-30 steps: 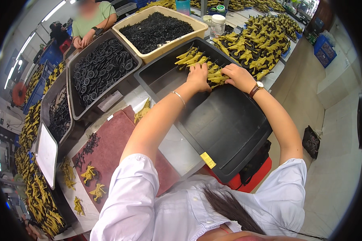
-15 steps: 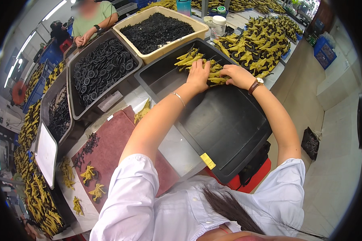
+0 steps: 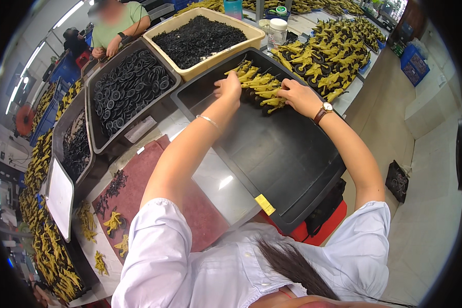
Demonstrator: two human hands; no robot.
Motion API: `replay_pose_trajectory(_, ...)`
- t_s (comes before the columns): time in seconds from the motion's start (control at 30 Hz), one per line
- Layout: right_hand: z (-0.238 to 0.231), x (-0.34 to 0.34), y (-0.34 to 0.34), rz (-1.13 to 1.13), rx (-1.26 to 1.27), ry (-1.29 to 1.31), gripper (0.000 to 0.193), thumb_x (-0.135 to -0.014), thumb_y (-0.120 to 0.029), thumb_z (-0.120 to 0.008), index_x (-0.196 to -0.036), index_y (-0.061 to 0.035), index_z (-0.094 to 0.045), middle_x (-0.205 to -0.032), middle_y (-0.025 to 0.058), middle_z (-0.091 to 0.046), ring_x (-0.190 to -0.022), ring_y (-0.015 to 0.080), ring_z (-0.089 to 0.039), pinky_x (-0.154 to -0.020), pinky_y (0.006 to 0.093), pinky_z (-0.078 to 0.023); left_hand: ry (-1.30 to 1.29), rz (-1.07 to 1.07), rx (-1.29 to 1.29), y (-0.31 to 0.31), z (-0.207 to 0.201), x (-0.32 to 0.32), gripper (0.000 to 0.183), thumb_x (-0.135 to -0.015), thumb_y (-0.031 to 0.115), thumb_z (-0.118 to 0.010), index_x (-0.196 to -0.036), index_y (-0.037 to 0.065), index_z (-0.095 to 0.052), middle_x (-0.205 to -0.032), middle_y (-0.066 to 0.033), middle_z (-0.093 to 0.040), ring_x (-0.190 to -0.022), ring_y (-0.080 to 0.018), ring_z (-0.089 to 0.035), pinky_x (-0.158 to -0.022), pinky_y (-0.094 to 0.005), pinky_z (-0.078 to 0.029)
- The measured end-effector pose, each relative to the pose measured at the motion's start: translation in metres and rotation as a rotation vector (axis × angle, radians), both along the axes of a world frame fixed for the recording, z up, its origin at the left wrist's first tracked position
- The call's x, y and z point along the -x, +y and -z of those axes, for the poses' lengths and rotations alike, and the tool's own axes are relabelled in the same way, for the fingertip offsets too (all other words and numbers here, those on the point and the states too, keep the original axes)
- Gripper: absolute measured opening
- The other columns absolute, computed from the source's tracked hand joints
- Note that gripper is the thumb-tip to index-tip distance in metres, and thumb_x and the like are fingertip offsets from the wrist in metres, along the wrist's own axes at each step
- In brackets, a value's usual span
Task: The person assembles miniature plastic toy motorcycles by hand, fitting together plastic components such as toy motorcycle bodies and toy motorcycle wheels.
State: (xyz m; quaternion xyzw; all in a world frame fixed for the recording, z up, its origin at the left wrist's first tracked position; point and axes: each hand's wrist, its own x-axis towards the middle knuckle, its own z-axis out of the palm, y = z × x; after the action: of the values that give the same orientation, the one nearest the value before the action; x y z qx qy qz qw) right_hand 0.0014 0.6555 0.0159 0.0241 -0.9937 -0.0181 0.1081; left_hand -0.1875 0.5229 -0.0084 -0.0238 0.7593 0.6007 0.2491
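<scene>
A row of yellow toy motorcycles (image 3: 262,84) with black wheels stands packed together at the far end of a black plastic tray (image 3: 287,159). My left hand (image 3: 228,91) is at the row's left end, by the far-left wall of the tray. Its fingers are bent but apart, slightly blurred, and I see nothing held in them. My right hand (image 3: 300,97) is at the row's right end, its thumb and fingertips pinched against the nearest yellow motorcycle. The exact contact is partly hidden by the fingers.
Left of the tray stand a bin of black wheels (image 3: 131,87) and a cream bin of small black parts (image 3: 200,41). Many finished motorcycles (image 3: 328,56) lie heaped beyond. A red mat (image 3: 149,179) holds loose pieces. A co-worker (image 3: 120,25) sits at far left.
My left hand has moved left, off the middle of the row to its left end, uncovering more motorcycles. My right hand stays at the right end, with its fingertips shifted slightly.
</scene>
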Motion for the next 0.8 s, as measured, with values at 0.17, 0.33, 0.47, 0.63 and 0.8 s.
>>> replay_pose_trajectory(0.17,0.007,0.003,-0.004,-0.018,-0.05,0.146,0.035,-0.069,-0.004,-0.069,-0.101,-0.0108,-0.058,-0.101,0.0079,-0.05,-0.096,0.026,-0.055,-0.071,0.0368,-0.053,-0.071,0.286,-0.435,0.011,0.062,0.046,0.064,-0.087,0.041,-0.05,-0.133,-0.004,-0.049,-0.14,-0.02,-0.047,-0.128,-0.0271,-0.044,-0.107,-0.0356,-0.03)
replay_pose_trajectory(0.33,0.005,0.001,-0.012,0.021,-0.085,0.168,0.044,-0.066,-0.004,-0.071,-0.106,-0.009,-0.054,-0.103,0.0089,-0.049,-0.098,0.026,-0.055,-0.072,0.0362,-0.053,-0.05,0.299,-0.391,0.0,0.031,0.035,0.057,-0.09,0.038,-0.049,-0.126,-0.005,-0.055,-0.133,-0.0181,-0.055,-0.124,-0.0254,-0.048,-0.103,-0.0354,-0.033)
replay_pose_trajectory(0.47,0.004,0.001,-0.013,0.057,-0.066,0.168,0.051,-0.065,-0.003,-0.073,-0.111,-0.0093,-0.052,-0.104,0.009,-0.048,-0.097,0.0264,-0.054,-0.072,0.0364,-0.053,-0.068,0.18,-0.317,-0.004,0.02,0.027,0.056,-0.091,0.037,-0.048,-0.127,-0.005,-0.054,-0.134,-0.0176,-0.054,-0.125,-0.0252,-0.047,-0.104,-0.0341,-0.031)
replay_pose_trajectory(0.63,-0.006,-0.012,-0.015,0.141,0.039,0.099,0.066,-0.064,-0.005,-0.079,-0.121,-0.0095,-0.046,-0.118,0.012,-0.045,-0.109,0.0315,-0.052,-0.083,0.0389,-0.051,-0.242,0.139,-0.367,-0.012,-0.023,-0.022,0.052,-0.093,0.034,-0.045,-0.131,-0.001,-0.051,-0.14,-0.0157,-0.048,-0.131,-0.025,-0.041,-0.11,-0.0347,-0.025)
replay_pose_trajectory(0.8,-0.009,-0.01,-0.021,0.15,0.062,0.079,0.07,-0.065,-0.003,-0.078,-0.126,-0.0115,-0.045,-0.124,0.0135,-0.044,-0.115,0.0331,-0.051,-0.089,0.0393,-0.05,-0.493,0.317,-0.67,-0.001,0.015,0.014,0.052,-0.097,0.035,-0.032,-0.136,0.002,-0.043,-0.139,-0.0208,-0.046,-0.127,-0.0319,-0.045,-0.105,-0.0433,-0.037)
